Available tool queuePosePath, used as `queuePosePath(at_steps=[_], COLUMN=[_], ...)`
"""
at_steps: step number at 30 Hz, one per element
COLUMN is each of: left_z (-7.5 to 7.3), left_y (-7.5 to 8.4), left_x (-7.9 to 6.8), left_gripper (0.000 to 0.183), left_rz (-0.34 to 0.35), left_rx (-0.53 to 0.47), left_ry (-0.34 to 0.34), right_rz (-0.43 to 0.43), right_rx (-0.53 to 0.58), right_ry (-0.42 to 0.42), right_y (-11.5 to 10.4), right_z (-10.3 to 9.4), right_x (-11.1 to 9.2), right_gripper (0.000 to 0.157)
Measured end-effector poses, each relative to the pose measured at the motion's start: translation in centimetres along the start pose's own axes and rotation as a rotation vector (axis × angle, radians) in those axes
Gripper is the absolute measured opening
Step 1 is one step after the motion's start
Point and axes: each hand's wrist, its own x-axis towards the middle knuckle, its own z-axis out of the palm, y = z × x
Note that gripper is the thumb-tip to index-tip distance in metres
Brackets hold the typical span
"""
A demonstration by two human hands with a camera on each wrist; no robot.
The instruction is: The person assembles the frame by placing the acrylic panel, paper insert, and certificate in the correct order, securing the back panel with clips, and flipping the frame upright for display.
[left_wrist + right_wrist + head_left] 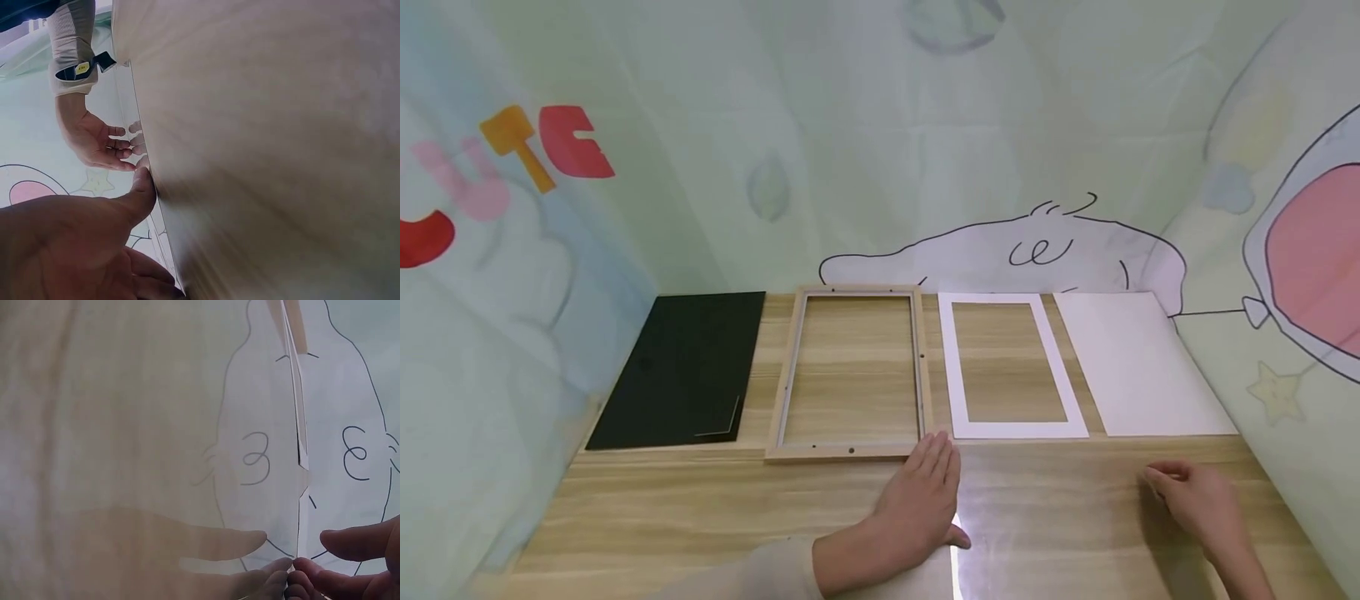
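Note:
My left hand (917, 504) lies over the wooden table with straight fingers, fingertips right at the lower right corner of a pale wooden frame (775, 400). Its thumb is spread out beside a bright strip of glare, which looks like the left edge of a clear glossy sheet (1045, 508). Farther right, my right hand (1198, 500) has its fingers loosely bent, with fingertips down at the glossy surface. In the right wrist view the thumb (356, 539) stands apart from the other fingers, and their reflections show in the surface.
Along the back of the table lie a black board (677, 375) at left, a white mat (958, 408) with a rectangular opening right of the frame, and a plain white sheet (1142, 367) at far right. Printed cloth walls (865, 150) rise behind and on both sides.

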Motion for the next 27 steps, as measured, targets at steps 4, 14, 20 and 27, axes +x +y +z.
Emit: queuePosePath(at_steps=[4,14,20,27], left_z=[0.0,0.3,0.4,0.4], left_y=[0.1,0.0,0.1,0.1], left_x=[0.0,0.1,0.0,0.2], left_gripper=[0.109,0.109,0.107,0.107], left_rz=[-0.003,-0.005,0.009,0.014], left_rx=[0.0,0.001,-0.007,-0.006], left_ry=[0.017,0.038,0.026,0.007], right_rz=[-0.002,0.061,0.071,0.088], right_rx=[-0.006,0.103,0.126,0.28], right_ry=[-0.042,-0.143,-0.1,-0.153], right_y=[0.0,-0.5,-1.0,-1.0], right_z=[-0.1,0.0,0.3,0.5], right_x=[0.0,-0.1,0.0,0.2], right_gripper=[0.047,0.066,0.061,0.063])
